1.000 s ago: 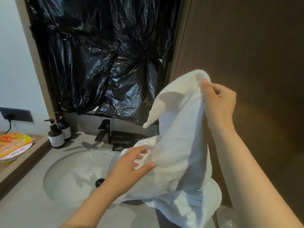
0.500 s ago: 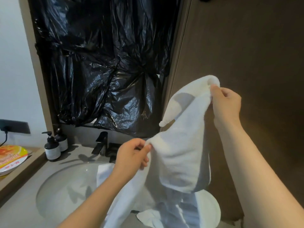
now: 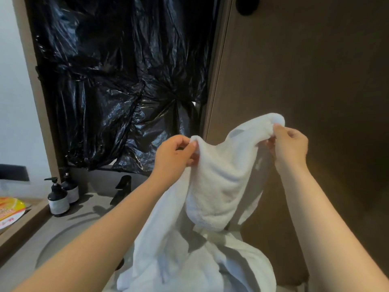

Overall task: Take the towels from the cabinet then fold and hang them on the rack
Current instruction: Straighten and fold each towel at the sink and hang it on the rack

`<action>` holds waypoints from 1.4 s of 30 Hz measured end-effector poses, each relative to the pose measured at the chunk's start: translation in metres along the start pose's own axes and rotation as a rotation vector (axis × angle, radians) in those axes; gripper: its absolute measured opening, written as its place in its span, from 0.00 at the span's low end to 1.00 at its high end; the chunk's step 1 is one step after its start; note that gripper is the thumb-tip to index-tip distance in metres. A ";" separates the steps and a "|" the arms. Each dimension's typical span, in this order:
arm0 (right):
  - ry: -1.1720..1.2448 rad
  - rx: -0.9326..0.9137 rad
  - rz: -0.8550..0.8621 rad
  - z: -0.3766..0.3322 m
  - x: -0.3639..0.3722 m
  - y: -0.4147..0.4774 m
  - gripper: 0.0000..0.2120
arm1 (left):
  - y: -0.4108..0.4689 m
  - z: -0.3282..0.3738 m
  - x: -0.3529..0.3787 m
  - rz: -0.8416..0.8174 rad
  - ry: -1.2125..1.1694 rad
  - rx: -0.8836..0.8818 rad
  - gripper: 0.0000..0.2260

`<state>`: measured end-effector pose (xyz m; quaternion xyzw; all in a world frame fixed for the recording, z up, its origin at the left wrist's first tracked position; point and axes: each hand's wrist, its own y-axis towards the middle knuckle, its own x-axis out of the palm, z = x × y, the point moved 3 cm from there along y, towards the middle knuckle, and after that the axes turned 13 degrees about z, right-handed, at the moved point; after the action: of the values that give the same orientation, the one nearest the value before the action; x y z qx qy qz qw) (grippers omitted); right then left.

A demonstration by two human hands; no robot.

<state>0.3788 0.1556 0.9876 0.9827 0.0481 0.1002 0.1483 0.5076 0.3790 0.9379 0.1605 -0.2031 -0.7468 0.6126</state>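
The left hand (image 3: pixel 174 154) is raised at the upper left edge of the towel (image 3: pixel 221 186). The back of the hand faces the camera, and the thumb and curled fingers pinch a fold of cloth. The left forearm (image 3: pixel 101 234) is bare and comes in from below and left of the towel, with the wrist roughly straight. The right hand (image 3: pixel 291 144) is at the towel's upper right corner, slightly higher than the left. Its thumb lies on top and its fingers curl beneath, pinching the edge. The right forearm (image 3: pixel 320 224) is bare and rises along the towel's right side. The hands are apart, with the towel's top edge sagging between them. The fingertips of both hands are partly hidden in the cloth.
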 end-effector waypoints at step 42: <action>-0.657 -0.082 -0.828 0.217 -0.034 -0.158 0.06 | -0.125 -0.186 -0.056 -0.038 0.481 -0.110 0.03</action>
<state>0.3808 0.2402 0.7312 0.8544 0.3794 -0.2780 0.2208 0.5032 0.4351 0.7133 0.3041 -0.0074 -0.7083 0.6370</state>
